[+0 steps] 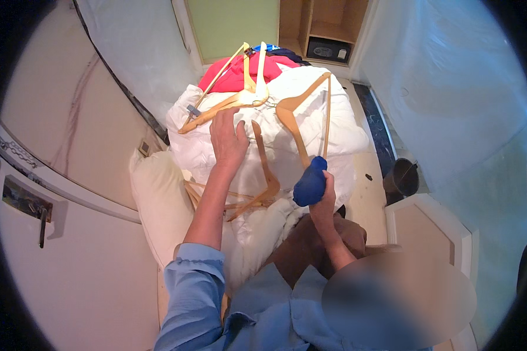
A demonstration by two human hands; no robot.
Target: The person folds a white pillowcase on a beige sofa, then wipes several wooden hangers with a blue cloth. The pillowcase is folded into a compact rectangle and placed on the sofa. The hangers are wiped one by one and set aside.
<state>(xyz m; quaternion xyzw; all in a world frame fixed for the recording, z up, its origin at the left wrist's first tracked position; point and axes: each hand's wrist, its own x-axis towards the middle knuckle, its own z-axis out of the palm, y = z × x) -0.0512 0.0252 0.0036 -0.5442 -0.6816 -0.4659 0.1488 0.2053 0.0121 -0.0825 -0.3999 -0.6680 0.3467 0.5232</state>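
Note:
My right hand (327,202) grips a bunched blue cloth (309,186). The lower end of a wooden clothes hanger (287,116) meets the cloth, and its tip is hidden there. My left hand (229,138) holds nothing, thumb apart from the fingers. Its fingertips are at the lower edge of wooden hangers (221,109), one with a metal clip (193,110); whether they touch cannot be told. Just right of that hand, another wooden hanger (265,169) lies on the white quilt (333,114). More hangers (235,204) lie partly behind my left forearm.
Red clothing (228,72) lies at the quilt's far end. A white pillow (158,197) stands by the left wall. Beyond are wooden shelves (331,28) with a black safe (329,49). A dark bucket (402,177) stands right, near translucent plastic sheeting (443,87). A door handle (42,226) protrudes left.

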